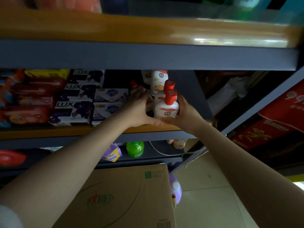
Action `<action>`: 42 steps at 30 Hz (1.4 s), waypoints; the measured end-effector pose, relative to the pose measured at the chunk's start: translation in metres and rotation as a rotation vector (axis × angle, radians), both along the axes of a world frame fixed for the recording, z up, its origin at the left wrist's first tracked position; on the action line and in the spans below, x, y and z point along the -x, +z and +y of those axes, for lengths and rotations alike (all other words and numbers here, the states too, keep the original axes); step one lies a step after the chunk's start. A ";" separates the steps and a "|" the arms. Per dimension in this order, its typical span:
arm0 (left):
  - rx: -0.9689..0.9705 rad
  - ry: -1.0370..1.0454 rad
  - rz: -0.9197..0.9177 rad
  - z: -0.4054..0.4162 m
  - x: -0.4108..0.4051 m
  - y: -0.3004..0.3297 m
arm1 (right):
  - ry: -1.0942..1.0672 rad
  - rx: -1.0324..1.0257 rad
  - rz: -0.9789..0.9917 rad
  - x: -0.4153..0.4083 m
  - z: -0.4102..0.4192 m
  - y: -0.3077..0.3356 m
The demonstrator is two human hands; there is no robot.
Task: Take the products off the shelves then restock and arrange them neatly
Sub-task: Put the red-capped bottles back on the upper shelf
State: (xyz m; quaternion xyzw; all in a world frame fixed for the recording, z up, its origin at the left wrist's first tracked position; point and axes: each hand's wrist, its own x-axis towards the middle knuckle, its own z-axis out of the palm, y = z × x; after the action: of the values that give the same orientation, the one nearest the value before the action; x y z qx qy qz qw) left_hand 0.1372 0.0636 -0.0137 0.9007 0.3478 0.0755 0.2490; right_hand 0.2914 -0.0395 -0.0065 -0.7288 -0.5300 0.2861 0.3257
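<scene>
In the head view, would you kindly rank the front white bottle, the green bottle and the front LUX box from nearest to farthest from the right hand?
From the right hand:
1. Front white bottle, touching it, just left.
2. Green bottle, on the shelf below, lower left.
3. Front LUX box, far left, same shelf.

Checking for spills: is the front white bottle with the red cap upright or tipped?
Upright: the front white bottle stands on the shelf, red cap on top.
</scene>
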 end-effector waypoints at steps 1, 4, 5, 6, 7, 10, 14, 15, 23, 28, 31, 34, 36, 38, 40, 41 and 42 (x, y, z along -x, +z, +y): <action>-0.041 -0.041 0.035 0.001 0.001 0.000 | 0.005 0.009 -0.001 0.000 0.001 0.001; -0.052 -0.155 0.120 0.007 0.010 0.001 | 0.027 0.038 -0.002 0.000 0.002 0.002; -0.042 -0.180 0.140 0.010 0.014 0.004 | 0.035 0.052 -0.002 0.000 0.002 0.003; -0.030 -0.195 0.146 0.014 0.019 0.007 | 0.040 0.067 0.001 0.000 0.002 0.006; -0.007 -0.200 0.149 0.016 0.023 0.012 | 0.043 0.082 0.013 -0.001 0.002 0.007; 0.075 -0.170 0.097 0.017 0.029 0.021 | 0.053 0.094 0.058 0.004 0.003 0.009; 0.233 -0.054 -0.186 0.002 0.024 0.017 | 0.069 0.071 0.008 0.017 0.006 0.010; 0.274 -0.026 -0.270 -0.001 0.023 0.014 | 0.099 0.094 -0.002 0.017 0.006 0.012; 0.296 0.002 -0.349 -0.006 0.005 0.003 | -0.139 0.050 -0.265 -0.026 0.024 0.008; 0.245 0.012 -0.382 -0.007 0.005 0.000 | 0.012 0.016 -0.392 -0.038 0.070 -0.016; 0.231 0.034 -0.384 -0.008 0.005 -0.001 | 0.146 0.094 -0.560 -0.039 0.078 -0.018; 0.215 0.065 -0.394 -0.010 0.005 0.001 | 0.227 0.097 -0.648 -0.037 0.073 -0.014; 0.219 0.084 -0.380 -0.011 0.005 0.001 | 0.262 0.052 -0.641 -0.036 0.063 -0.012; 0.258 0.059 -0.362 -0.011 0.007 0.004 | 0.329 0.052 -0.734 -0.039 0.054 -0.015; 0.275 0.031 -0.421 -0.010 0.011 0.009 | 0.273 0.026 -0.701 -0.046 0.053 -0.023; 0.244 0.055 -0.454 -0.006 0.012 0.010 | 0.137 -0.009 -0.588 -0.049 0.055 -0.026; 0.194 0.109 -0.477 0.000 0.012 0.009 | -0.046 -0.050 -0.459 -0.051 0.059 -0.027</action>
State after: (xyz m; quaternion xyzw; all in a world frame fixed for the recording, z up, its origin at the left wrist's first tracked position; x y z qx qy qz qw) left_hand 0.1252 0.0632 -0.0050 0.8093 0.3330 0.2653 0.4047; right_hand 0.3420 0.0192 -0.0339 -0.7783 -0.5805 0.0922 0.2210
